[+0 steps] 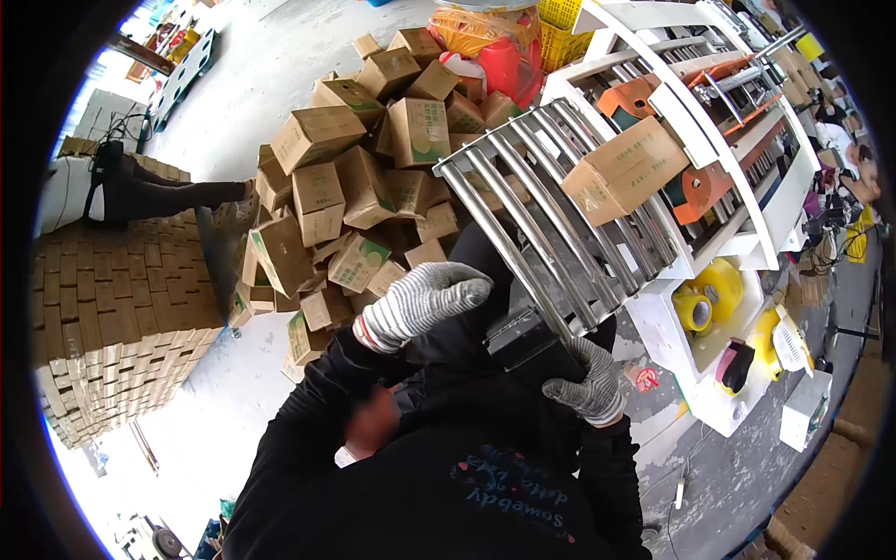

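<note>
My left hand (425, 303), in a grey-and-white striped knit glove, is raised in front of the carton pile. Its fingers stretch out to the right, close together, and nothing shows in them. The right hand (590, 385), gloved alike, grips a black box-shaped device (537, 350) at its right end, just below the near end of a roller conveyor (523, 210). What exactly the device is, I cannot tell. On the metal rollers rests a brown carton (627, 171), partly under the white frame (691, 112) of a machine with orange parts.
A heap of brown cartons (355, 187) lies on the floor left of the conveyor. Beyond it a person (131, 187) leans by stacked cartons (121, 289). At right, a white bin (695, 336) holds yellow tape rolls (695, 306). A cable (681, 467) trails across the floor.
</note>
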`<state>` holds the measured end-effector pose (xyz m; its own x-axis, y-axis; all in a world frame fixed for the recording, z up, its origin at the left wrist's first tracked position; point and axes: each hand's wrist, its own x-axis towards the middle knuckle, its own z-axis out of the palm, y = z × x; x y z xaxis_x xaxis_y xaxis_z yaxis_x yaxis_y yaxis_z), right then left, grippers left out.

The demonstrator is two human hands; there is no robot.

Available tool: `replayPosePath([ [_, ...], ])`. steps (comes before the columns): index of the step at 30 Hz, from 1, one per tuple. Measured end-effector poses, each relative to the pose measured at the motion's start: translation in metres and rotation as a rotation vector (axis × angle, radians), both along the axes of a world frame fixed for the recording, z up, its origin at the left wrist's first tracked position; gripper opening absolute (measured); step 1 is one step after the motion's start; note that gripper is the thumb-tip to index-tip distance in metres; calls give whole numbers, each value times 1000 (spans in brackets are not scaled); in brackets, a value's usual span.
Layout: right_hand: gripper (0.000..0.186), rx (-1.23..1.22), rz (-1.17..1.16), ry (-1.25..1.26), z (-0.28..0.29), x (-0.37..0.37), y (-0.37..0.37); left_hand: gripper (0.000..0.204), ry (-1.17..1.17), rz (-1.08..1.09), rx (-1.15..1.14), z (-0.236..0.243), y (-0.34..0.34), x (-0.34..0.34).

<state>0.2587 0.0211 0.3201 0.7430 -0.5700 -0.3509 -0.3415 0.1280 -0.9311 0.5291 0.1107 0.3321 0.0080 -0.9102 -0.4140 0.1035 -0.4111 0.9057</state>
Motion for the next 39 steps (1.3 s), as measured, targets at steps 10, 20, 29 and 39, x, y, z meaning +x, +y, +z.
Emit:
replayPosePath([
  [10,54,-129,58,75,10,-16,-23,16,197,217,-48,-15,-27,-38],
  [20,49,-241,56,46,24,-35,-79,52,211,-36,-38,5,-51,-23],
  [29,47,-120,125,-56,-10,-16,-48,28,301,50,135,16,-29,-35],
  [39,50,-193,-111,82,28,18,-33,9,-396,381,-274,-7,-74,10],
])
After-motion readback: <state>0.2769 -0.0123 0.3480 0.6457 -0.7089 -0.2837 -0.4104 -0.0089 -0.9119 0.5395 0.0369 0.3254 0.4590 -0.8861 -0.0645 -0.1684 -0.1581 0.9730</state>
